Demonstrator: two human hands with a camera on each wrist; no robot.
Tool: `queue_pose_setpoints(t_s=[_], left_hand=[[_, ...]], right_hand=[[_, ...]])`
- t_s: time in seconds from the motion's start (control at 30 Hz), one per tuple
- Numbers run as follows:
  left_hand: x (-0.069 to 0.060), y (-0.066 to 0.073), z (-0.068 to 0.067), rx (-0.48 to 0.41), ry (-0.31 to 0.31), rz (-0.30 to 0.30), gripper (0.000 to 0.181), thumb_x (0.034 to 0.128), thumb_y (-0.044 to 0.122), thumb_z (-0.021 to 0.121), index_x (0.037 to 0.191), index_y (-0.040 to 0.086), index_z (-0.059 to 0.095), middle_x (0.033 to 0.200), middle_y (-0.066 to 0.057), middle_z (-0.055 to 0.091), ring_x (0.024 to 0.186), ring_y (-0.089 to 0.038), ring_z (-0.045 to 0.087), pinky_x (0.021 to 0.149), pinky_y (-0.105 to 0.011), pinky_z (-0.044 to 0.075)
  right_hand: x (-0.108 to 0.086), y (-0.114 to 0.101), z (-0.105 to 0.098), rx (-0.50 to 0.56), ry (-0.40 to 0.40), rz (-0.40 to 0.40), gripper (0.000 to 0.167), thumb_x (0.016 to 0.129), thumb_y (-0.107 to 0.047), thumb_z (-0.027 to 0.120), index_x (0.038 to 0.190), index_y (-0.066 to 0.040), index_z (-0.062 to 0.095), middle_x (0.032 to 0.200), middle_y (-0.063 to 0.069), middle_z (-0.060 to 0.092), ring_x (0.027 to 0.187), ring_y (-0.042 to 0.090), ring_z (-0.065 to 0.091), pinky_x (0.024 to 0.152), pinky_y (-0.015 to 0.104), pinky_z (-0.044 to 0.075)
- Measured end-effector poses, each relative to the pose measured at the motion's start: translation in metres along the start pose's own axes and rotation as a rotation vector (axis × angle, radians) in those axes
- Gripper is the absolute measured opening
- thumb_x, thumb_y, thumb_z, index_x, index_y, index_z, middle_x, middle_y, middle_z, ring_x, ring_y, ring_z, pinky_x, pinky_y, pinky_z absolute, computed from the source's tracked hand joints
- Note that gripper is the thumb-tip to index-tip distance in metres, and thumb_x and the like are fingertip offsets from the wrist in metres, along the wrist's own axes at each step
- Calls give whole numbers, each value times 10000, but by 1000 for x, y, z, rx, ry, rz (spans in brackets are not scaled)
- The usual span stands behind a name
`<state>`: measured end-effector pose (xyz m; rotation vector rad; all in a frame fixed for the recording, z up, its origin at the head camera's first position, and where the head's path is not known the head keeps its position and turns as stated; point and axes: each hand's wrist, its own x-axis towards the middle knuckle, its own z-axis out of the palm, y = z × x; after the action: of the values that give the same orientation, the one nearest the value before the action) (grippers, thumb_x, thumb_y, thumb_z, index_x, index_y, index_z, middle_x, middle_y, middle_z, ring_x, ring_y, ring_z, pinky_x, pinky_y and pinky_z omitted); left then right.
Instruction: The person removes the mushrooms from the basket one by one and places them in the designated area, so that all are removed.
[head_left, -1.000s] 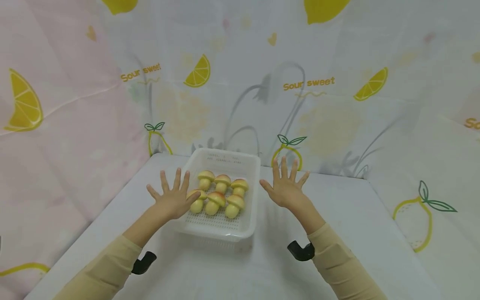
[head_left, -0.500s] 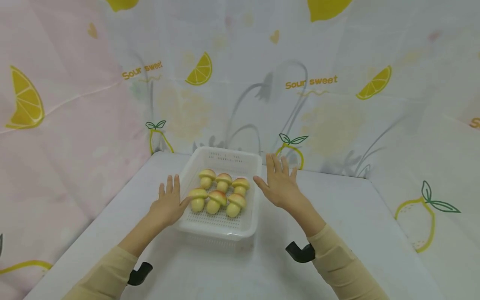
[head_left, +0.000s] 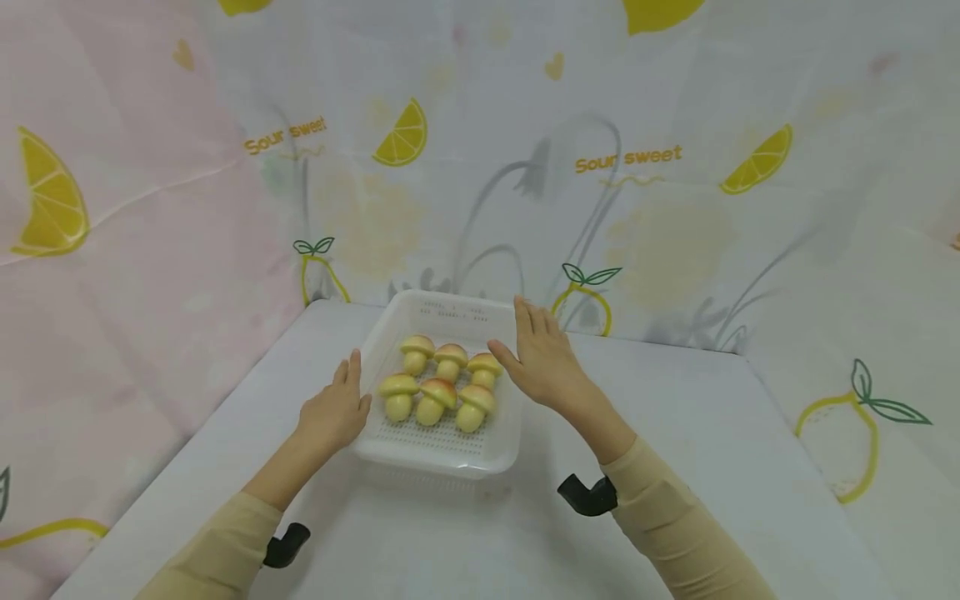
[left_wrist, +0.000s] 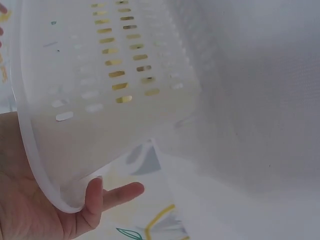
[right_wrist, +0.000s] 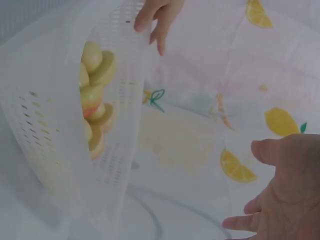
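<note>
A white plastic basket point(head_left: 431, 452) with slotted walls holds several yellow toy mushrooms point(head_left: 438, 400), some with reddish caps, lying in two rows. At its left side is my left hand point(head_left: 333, 412), fingers extended and held together. The left wrist view has this hand point(left_wrist: 30, 200) at the rim's corner; whether it touches the rim I cannot tell. My right hand point(head_left: 547, 362) is by the basket's right rim, fingers straight and thumb spread toward the mushrooms. In the right wrist view a gap shows between that hand point(right_wrist: 295, 190) and the basket point(right_wrist: 55, 100).
The basket stands on a white-covered table point(head_left: 675, 467). Behind it hangs a cloth backdrop point(head_left: 480, 225) printed with lemons and lettering. A black curved piece point(head_left: 588, 496) sticks out by the right sleeve, and another black piece point(head_left: 287, 546) by the left sleeve.
Both hands begin with fingers spread wide; now the fingers are together. The right hand has moved left toward the basket's rim. The left hand has turned on edge beside it. The basket stays put.
</note>
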<state>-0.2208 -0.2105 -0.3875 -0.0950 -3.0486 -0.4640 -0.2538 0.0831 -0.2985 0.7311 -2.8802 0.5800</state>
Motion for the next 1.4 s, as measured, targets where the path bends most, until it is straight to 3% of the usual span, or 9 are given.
queue_pose_setpoints(t_s=[0.1, 0.2, 0.37, 0.5, 0.6, 0.77, 0.93, 1.13, 1.4], left_hand=[[-1, 0, -1, 10, -9, -2, 672, 986, 160, 468, 1471, -133, 109, 1434, -387, 289, 737, -371, 617, 540, -413, 505], [-2, -1, -1, 22, -12, -19, 640, 984, 152, 464, 1464, -136, 154, 1389, -374, 361, 631, -300, 574, 518, -398, 489], [-2, -4, 0, 54, 35, -19, 574, 967, 86, 457, 1458, -116, 238, 1292, -359, 479, 691, -386, 620, 525, -433, 512], [-1, -8, 1, 55, 69, -23, 563, 958, 60, 478, 1463, -85, 274, 1230, -335, 540, 663, -379, 609, 539, -452, 512], [1, -9, 2, 50, 81, -25, 567, 956, 71, 494, 1467, -64, 289, 1191, -318, 568, 685, -391, 604, 578, -485, 513], [2, -9, 4, 47, 80, -32, 570, 954, 77, 500, 1471, -47, 295, 1159, -303, 588, 674, -371, 595, 586, -487, 513], [1, -10, 4, 48, 74, -36, 572, 959, 70, 499, 1475, -50, 284, 1129, -296, 594, 562, -275, 519, 514, -416, 489], [1, -8, 1, 50, 99, -24, 570, 952, 60, 505, 1469, -54, 295, 1082, -289, 607, 544, -267, 507, 491, -398, 477], [1, -7, 2, 43, 51, -56, 578, 964, 75, 491, 1485, -35, 268, 1126, -290, 595, 580, -284, 526, 529, -429, 495]], right_hand=[[2, -1, 1, 2, 4, -11, 753, 1031, -416, 376, 1507, 69, 50, 1559, 250, 136, 1422, 407, 112, 1149, 521, 101], [4, -3, 2, 17, -5, -9, 747, 1034, -411, 366, 1502, 81, 53, 1543, 282, 149, 1414, 419, 132, 1140, 528, 139], [15, -9, -2, 158, -84, 11, 737, 1039, -433, 326, 1506, 70, 59, 1534, 294, 175, 1413, 421, 161, 1114, 548, 214], [30, -15, -3, 339, -150, 4, 672, 1043, -430, 309, 1499, 50, 191, 1492, 248, 326, 1364, 386, 316, 1087, 512, 299], [39, -21, -2, 430, -171, 21, 617, 1041, -444, 308, 1456, 12, 331, 1385, 197, 482, 1245, 341, 477, 999, 472, 417], [49, -29, 4, 564, -155, 70, 558, 1031, -460, 343, 1330, -6, 470, 1185, 128, 613, 1084, 291, 590, 829, 393, 522], [60, -36, 8, 623, -130, 141, 490, 1025, -453, 365, 1215, -38, 545, 1102, 120, 620, 992, 283, 615, 715, 315, 499], [76, -39, 12, 746, -144, 257, 435, 1025, -377, 401, 1204, -18, 572, 1008, 109, 541, 908, 259, 559, 571, 217, 397], [91, -39, 25, 758, -223, 333, 410, 1025, -297, 407, 1212, 30, 569, 968, 100, 487, 767, 166, 485, 475, 155, 335]])
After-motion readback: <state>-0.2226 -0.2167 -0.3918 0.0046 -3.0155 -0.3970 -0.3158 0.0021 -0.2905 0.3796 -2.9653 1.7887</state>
